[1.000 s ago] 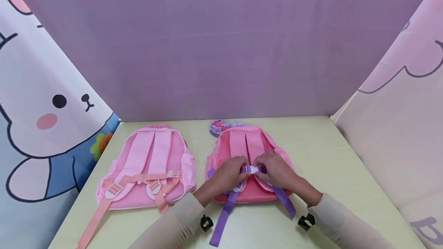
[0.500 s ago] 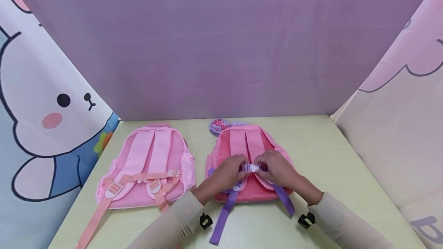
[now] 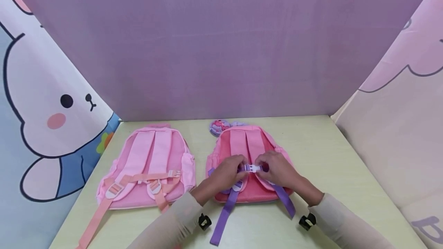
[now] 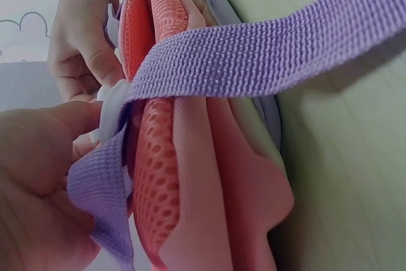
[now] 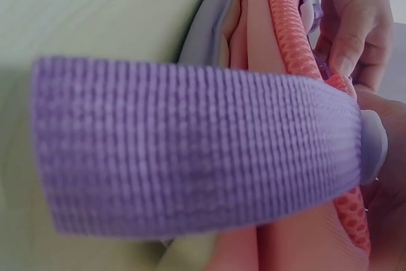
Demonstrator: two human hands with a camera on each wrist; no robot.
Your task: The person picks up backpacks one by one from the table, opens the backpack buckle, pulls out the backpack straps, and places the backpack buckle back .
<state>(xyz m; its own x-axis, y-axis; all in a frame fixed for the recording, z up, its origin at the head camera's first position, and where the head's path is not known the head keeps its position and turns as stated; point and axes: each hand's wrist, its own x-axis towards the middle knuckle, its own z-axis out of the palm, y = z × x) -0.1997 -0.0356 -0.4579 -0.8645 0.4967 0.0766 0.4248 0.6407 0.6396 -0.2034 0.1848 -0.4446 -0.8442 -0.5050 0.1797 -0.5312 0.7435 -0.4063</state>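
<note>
A pink backpack (image 3: 235, 141) with a coral mesh back lies straps-up on the table. Across its shoulder straps runs a purple chest strap with a white plastic buckle (image 3: 253, 168). My left hand (image 3: 226, 174) pinches the buckle's left end, and my right hand (image 3: 277, 168) pinches its right end, thumbs and fingers curled in. Whether the two halves are fully locked I cannot tell. Loose purple webbing (image 4: 254, 55) crosses the left wrist view, and another purple strap end (image 5: 190, 150) fills much of the right wrist view. The fingertips are partly hidden there.
A lighter pink backpack (image 3: 149, 153) lies to the left, its peach straps (image 3: 95, 218) trailing toward the front. Behind the nearer bag sits a round purple-and-pink piece (image 3: 219, 126). A purple panel (image 3: 221, 49) stands at the table's back.
The right hand has shifted very slightly right, and a little more of the white buckle shows between the hands. Both backpacks stay in place.
</note>
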